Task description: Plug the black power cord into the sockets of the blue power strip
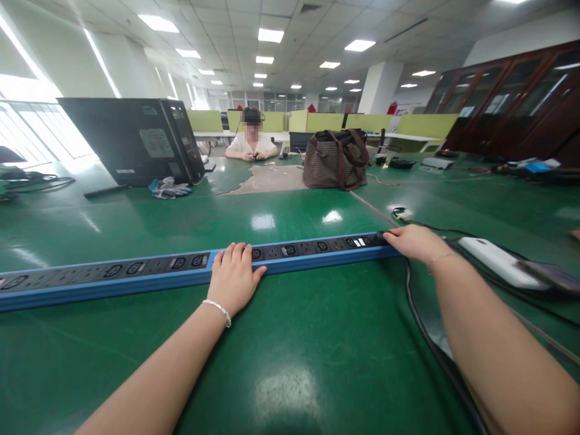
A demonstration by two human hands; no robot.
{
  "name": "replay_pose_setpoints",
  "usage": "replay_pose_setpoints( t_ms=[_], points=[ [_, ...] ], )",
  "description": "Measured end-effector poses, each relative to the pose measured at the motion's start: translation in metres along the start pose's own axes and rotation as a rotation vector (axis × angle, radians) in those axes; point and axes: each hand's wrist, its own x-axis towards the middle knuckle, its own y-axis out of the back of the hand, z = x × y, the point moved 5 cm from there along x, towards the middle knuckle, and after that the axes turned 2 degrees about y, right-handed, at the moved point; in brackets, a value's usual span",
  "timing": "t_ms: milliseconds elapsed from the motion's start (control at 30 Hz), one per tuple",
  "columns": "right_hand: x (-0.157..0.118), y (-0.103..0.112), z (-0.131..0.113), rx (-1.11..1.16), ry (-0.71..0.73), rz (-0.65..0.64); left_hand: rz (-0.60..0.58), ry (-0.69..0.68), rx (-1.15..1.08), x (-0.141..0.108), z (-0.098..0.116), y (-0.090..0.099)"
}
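Observation:
A long blue power strip (294, 263) with a row of black sockets lies across the green table, running out of view on the left. My left hand (235, 275) rests over its middle, fingers on top and thumb along the near side. At the strip's right end, the fingers of my right hand (414, 243) are closed on a small black plug (379, 238), partly hidden by them. A thick black cable (410, 296) comes out from beneath this hand and runs down toward me. Where exactly the cable joins is hidden.
A black computer tower (136, 142) stands at the back left, with work gloves (170, 188) beside it. A brown bag (335, 160) sits farther back. Across the table, a person (252, 145) sits. To my right lie a white power bank-like block (498, 263) and loose cables.

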Motion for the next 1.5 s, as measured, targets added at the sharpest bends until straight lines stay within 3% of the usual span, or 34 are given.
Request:
replay_pose_setpoints(
  t_ms=[233,467,1033,1500],
  points=[
    [0.008,0.006,-0.006,-0.077,0.035,-0.066,0.001,-0.006,0.0,0.0,0.0,-0.001],
    [-0.01,0.006,-0.007,-0.036,-0.03,-0.022,0.003,-0.004,-0.016,0.0,0.001,0.001],
    [-0.016,0.001,-0.01,-0.049,-0.082,0.059,0.007,0.005,-0.034,0.0,0.0,0.001],
    [-0.018,0.002,-0.014,-0.084,-0.055,0.011,0.0,-0.004,-0.019,0.001,0.001,0.001]
  ],
)
